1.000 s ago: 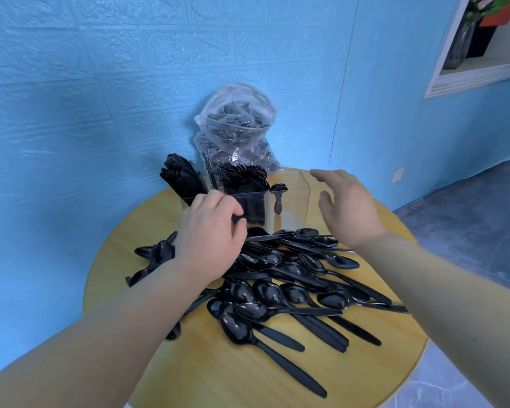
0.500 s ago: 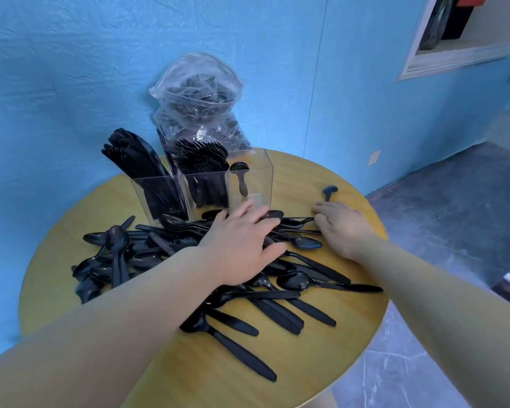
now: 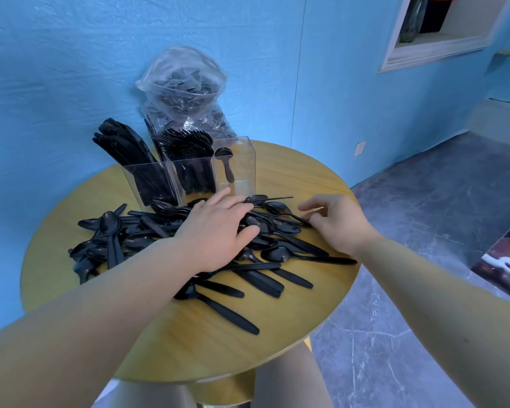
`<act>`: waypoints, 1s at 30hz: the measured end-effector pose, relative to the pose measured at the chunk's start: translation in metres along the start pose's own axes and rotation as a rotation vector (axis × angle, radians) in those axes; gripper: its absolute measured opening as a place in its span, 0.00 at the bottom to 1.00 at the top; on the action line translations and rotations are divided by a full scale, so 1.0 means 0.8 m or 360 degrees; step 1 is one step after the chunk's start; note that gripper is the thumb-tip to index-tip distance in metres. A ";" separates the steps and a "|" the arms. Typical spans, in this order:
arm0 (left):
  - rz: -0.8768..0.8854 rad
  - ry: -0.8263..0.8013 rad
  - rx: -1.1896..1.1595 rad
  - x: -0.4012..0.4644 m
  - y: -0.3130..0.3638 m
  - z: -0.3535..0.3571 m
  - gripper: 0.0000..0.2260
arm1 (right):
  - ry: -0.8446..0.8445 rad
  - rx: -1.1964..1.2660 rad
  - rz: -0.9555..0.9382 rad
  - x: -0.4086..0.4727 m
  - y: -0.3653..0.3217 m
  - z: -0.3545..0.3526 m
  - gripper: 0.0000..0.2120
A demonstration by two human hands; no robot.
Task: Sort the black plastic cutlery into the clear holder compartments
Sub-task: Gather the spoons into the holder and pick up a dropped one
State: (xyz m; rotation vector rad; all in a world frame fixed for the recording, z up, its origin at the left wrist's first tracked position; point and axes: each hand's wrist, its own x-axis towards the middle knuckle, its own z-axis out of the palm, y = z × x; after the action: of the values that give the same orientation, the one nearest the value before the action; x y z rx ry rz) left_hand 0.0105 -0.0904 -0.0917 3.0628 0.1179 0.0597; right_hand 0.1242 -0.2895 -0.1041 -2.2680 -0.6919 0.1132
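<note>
Black plastic spoons (image 3: pixel 280 254) lie heaped across the round wooden table (image 3: pixel 301 175). My left hand (image 3: pixel 215 231) rests flat on the heap, fingers straight and pointing at the clear holder (image 3: pixel 245 160). My right hand (image 3: pixel 333 223) hovers at the heap's right edge with its fingers curled, pinching the handle tip of one spoon (image 3: pixel 289 214). The holder's left compartment is packed with knives (image 3: pixel 130 151), the middle one with forks (image 3: pixel 189 148), and the right one has a single spoon (image 3: pixel 226 164).
A clear plastic bag (image 3: pixel 183 92) of more black cutlery leans on the blue wall behind the holder. The table's right edge drops to a grey marbled floor (image 3: pixel 424 231). My knees show under the table's near rim.
My right hand has lifted off the table and curled its fingers onto a spoon handle. My left hand stays flat on the heap, shifted slightly.
</note>
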 end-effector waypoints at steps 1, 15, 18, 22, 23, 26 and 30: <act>0.0017 0.0028 -0.0006 -0.007 0.001 -0.001 0.26 | -0.0003 -0.0011 -0.0019 -0.005 -0.001 -0.002 0.12; 0.0076 0.0164 0.0049 -0.117 0.032 0.028 0.39 | -0.0116 -0.0526 -0.0134 -0.074 -0.004 0.010 0.15; -0.0015 0.0236 0.0038 -0.117 0.032 0.032 0.40 | -0.0023 -0.0439 -0.0095 -0.074 -0.008 0.023 0.15; -0.0135 0.0289 -0.0005 -0.114 0.028 0.038 0.40 | 0.0014 -0.0513 -0.0104 -0.069 -0.011 0.034 0.15; -0.0166 0.0294 -0.0029 -0.113 0.027 0.039 0.38 | 0.0030 -0.0498 -0.0092 -0.068 -0.012 0.036 0.14; -0.0241 0.0305 -0.0066 -0.112 0.025 0.042 0.32 | 0.0047 -0.0451 -0.0050 -0.064 -0.014 0.039 0.11; -0.0249 0.0307 -0.0088 -0.110 0.023 0.044 0.31 | 0.0053 -0.0431 -0.0034 -0.062 -0.016 0.042 0.09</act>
State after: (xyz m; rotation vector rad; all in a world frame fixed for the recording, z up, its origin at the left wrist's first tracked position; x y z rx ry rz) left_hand -0.0746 -0.1179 -0.1283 2.9742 0.3598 0.3425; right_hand 0.0671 -0.2861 -0.1256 -2.5128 -0.7517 -0.0306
